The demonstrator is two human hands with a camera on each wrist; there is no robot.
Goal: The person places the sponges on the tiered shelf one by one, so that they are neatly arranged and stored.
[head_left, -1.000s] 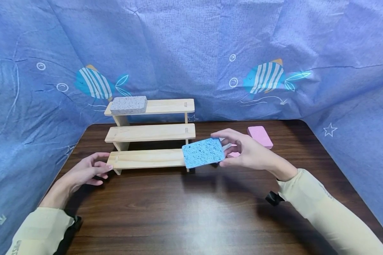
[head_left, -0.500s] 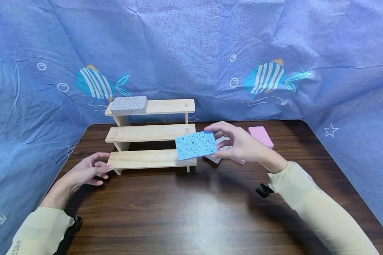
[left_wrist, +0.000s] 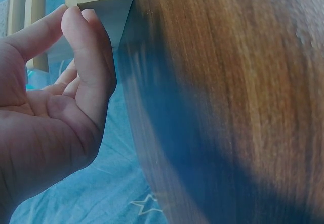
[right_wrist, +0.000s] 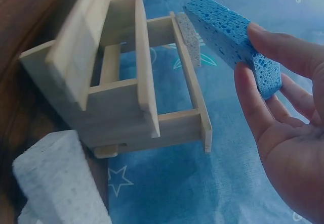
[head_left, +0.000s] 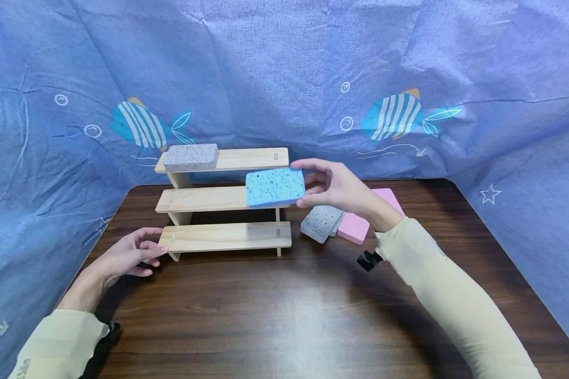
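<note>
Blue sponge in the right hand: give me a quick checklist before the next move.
1. Right hand grips blue sponge: ok.
2. Left hand on the bottom shelf of the wooden rack, at its left end: ok.
3. Left hand's grip firm: cannot tell.
4. Top shelf bare to the right of its grey sponge: ok.
5. Middle shelf fully visible in the head view: not ok, the blue sponge hides its right part.

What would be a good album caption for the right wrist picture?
A right hand holds up a blue sponge near a three-tiered wooden rack.
</note>
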